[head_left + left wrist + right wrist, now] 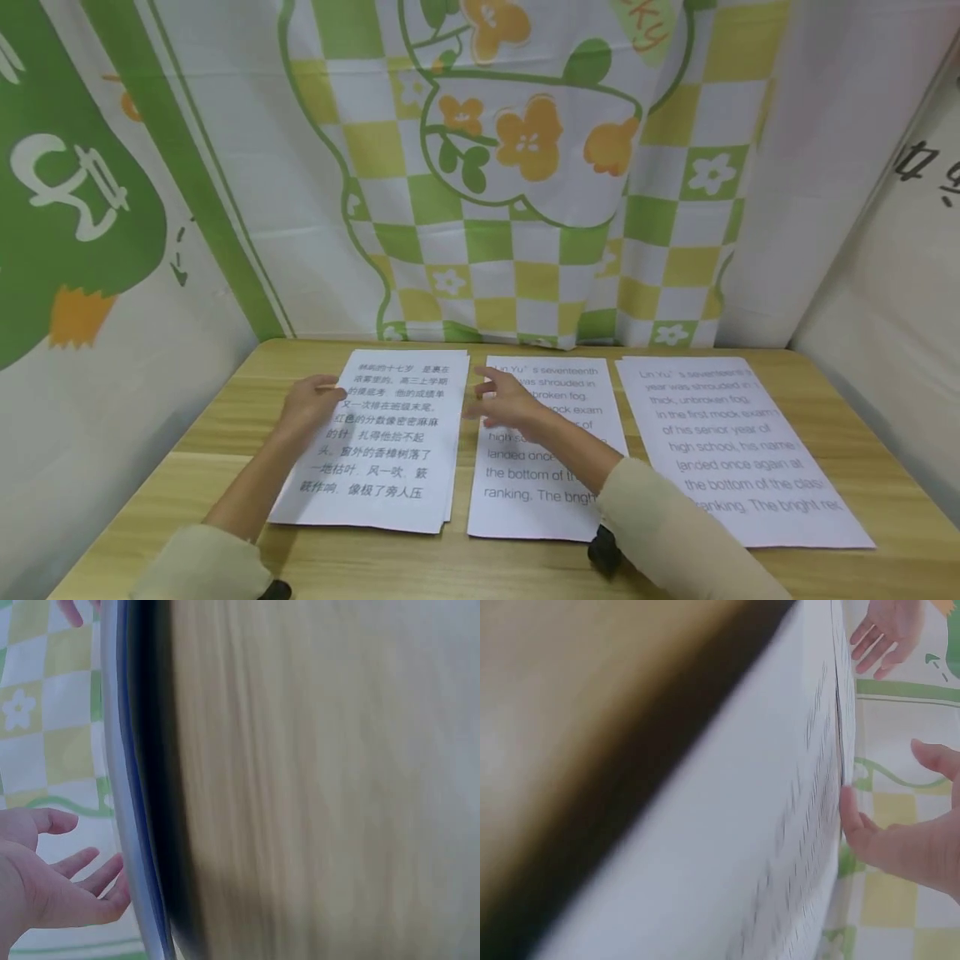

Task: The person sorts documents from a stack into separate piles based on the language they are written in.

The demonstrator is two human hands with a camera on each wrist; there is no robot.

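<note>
Three stacks of printed paper lie in a row on a wooden table. Along the left edge of the left stack (382, 442), printed with Chinese characters, is my left hand (307, 408), its fingertips right at the sheets. My right hand (513, 407) hovers over the upper part of the middle stack (540, 508), fingers spread and pointing toward the left stack's right edge. In the left wrist view my left hand (60, 881) has loosely bent fingers at a paper edge (127, 772). The right wrist view shows my right hand (911, 844) with thumb and fingers apart.
A third stack (742, 467), with English text like the middle one, lies at the right. The table (210, 442) has a light wood grain. Behind it hangs a green and yellow checked curtain (510, 242), with printed cloth walls on both sides.
</note>
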